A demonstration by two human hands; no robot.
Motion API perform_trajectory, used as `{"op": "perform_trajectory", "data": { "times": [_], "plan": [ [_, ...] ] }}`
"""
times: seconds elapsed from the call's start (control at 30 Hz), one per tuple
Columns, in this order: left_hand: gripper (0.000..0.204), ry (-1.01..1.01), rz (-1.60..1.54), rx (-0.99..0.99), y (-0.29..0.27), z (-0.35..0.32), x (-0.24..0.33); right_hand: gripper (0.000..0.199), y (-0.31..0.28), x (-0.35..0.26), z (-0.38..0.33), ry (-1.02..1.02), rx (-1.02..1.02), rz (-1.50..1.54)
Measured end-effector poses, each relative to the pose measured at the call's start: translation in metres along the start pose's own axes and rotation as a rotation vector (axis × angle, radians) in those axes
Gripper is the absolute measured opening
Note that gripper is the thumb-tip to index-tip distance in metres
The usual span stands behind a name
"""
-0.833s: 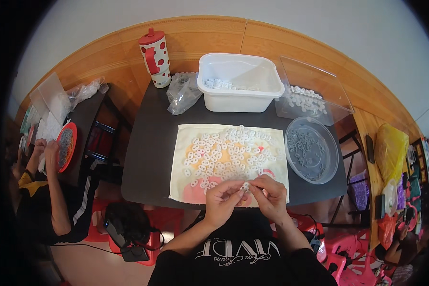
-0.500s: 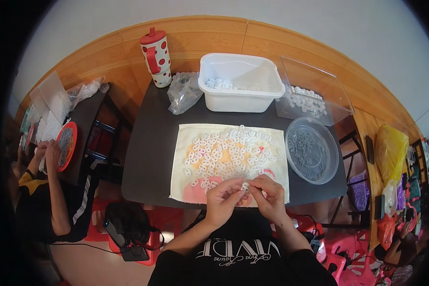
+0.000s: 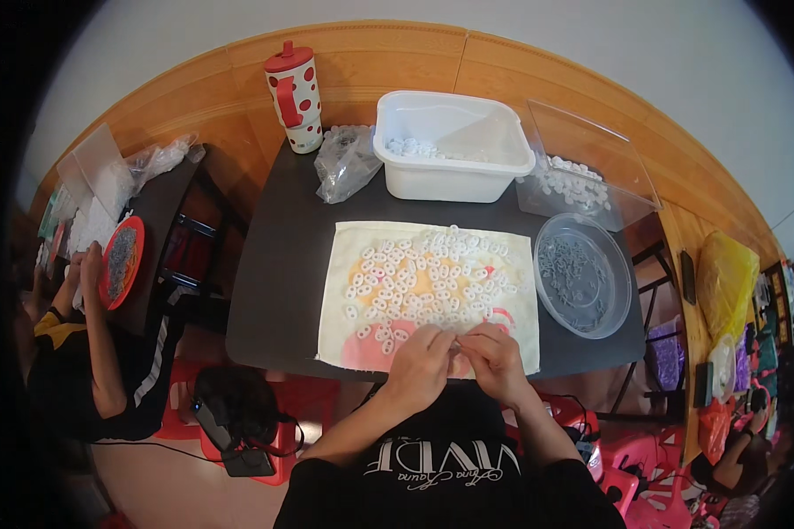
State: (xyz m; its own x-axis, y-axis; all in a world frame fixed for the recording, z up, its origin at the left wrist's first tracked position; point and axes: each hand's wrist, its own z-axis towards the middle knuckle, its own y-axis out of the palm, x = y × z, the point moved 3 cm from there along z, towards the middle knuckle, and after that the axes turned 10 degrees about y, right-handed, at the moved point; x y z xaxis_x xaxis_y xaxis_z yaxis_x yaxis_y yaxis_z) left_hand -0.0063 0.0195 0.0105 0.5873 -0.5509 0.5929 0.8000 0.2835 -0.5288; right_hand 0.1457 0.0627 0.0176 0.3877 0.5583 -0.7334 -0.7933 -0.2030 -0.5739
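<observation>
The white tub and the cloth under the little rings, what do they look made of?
The white tub looks like smooth moulded plastic, with a faint sheen and rounded rim. The cloth seems soft woven fabric, matt and lying limp; it could be a thin towel.

Small white oval pieces (image 3: 423, 286) lie flat, scattered across a cream cloth (image 3: 344, 331), just beyond the fingertips (image 3: 454, 339).
</observation>
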Motion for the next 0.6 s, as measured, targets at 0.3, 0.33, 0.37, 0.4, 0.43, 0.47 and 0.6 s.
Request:
{"op": "perform_trajectory", "data": {
  "times": [0.3, 0.33, 0.37, 0.4, 0.43, 0.47, 0.6],
  "plan": [
    [0.023, -0.046, -0.049, -0.125, -0.008, 0.005, -0.007, 0.019, 0.002, 0.000, 0.002, -0.007, 0.002, -0.032],
    [0.023, -0.042, -0.050, -0.127, -0.011, 0.005, -0.007, 0.019, 0.001, -0.001, 0.001, -0.006, 0.006, -0.033],
    [0.022, -0.020, -0.081, -0.139, -0.014, 0.006, -0.005, 0.020, 0.000, -0.004, 0.000, -0.022, 0.009, -0.040],
    [0.021, 0.009, -0.114, -0.152, -0.015, 0.009, -0.006, 0.020, -0.001, -0.005, 0.000, -0.039, 0.018, -0.050],
    [0.021, 0.023, -0.117, -0.155, -0.016, 0.010, -0.006, 0.020, -0.001, -0.005, 0.000, -0.039, 0.031, -0.058],
    [0.020, 0.011, -0.128, -0.157, -0.017, 0.008, -0.006, 0.022, 0.001, -0.006, -0.001, -0.069, 0.041, -0.058],
    [0.019, 0.033, -0.121, -0.166, -0.017, 0.008, -0.006, 0.026, 0.004, -0.005, -0.005, -0.133, 0.041, -0.091]
  ]
}}
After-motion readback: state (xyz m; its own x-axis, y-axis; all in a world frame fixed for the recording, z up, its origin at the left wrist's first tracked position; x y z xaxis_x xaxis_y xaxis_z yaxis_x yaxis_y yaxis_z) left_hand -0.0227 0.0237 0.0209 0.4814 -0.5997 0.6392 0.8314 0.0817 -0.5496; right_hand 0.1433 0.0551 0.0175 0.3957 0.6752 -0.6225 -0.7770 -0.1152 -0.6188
